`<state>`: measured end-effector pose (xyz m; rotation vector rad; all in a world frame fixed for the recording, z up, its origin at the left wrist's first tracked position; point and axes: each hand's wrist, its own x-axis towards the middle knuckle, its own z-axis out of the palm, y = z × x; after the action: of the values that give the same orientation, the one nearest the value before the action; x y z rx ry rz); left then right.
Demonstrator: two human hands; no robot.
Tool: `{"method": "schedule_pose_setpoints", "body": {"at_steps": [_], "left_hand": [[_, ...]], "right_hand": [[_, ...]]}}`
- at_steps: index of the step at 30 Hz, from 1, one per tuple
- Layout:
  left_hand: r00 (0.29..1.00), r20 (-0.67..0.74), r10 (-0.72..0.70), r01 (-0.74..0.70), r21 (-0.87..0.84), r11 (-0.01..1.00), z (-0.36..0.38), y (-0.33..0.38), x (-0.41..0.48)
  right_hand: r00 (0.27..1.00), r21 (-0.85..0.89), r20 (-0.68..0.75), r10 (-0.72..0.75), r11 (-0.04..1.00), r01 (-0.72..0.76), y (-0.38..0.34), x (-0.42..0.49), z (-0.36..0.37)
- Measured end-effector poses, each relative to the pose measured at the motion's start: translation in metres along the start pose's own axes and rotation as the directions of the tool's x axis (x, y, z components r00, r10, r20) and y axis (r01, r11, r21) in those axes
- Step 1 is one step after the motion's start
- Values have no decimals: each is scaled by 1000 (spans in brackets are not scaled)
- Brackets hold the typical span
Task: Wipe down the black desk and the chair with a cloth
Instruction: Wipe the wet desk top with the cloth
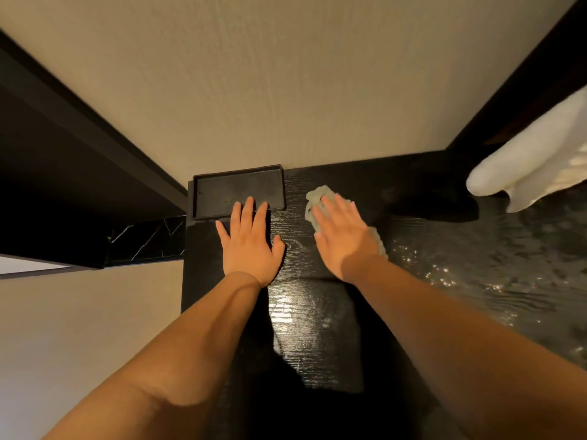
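The black wood-grain desk (444, 281) runs from the centre to the right, its top shiny in places. My right hand (341, 239) lies flat with straight fingers on a pale grey-green cloth (314, 201), pressing it onto the desk near the back wall. My left hand (249, 239) rests flat on the desk's left end, its fingertips touching the near rim of a shallow black tray (238, 176). No chair is in view.
The tray sits in the desk's back left corner against the beige wall (286, 90). A white lampshade (540, 166) hangs over the desk's back right. A dark shelf with a marbled black edge (146, 239) lies left of the desk.
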<state>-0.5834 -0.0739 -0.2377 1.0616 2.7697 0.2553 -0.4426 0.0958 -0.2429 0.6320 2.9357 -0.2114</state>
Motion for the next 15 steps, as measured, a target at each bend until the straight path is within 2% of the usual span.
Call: {"method": "schedule_pose_setpoints", "body": {"at_steps": [2,6,8,10,12,15], "left_hand": [[999,14,46,-46,0,999,-1,1,-2],[985,24,173,-172,-39,984,-3,10,-8],[980,35,197,-194,-74,978,-2,21,-12],[973,51,226,-221,-95,971,3,38,-15],[961,66,269,-263,-90,961,9,58,-15],[949,93,303,-293,-102,951,18,92,-5]], "right_hand": [[1000,64,-6,-12,998,13,25,-16,1],[961,84,-40,274,959,-270,80,-41,-18],[928,90,-27,371,926,-368,85,-48,-27],[904,166,-25,428,893,-418,76,-53,-31],[933,145,-43,356,927,-347,57,-55,-22],[997,128,-10,81,989,-79,35,-60,-1]]}}
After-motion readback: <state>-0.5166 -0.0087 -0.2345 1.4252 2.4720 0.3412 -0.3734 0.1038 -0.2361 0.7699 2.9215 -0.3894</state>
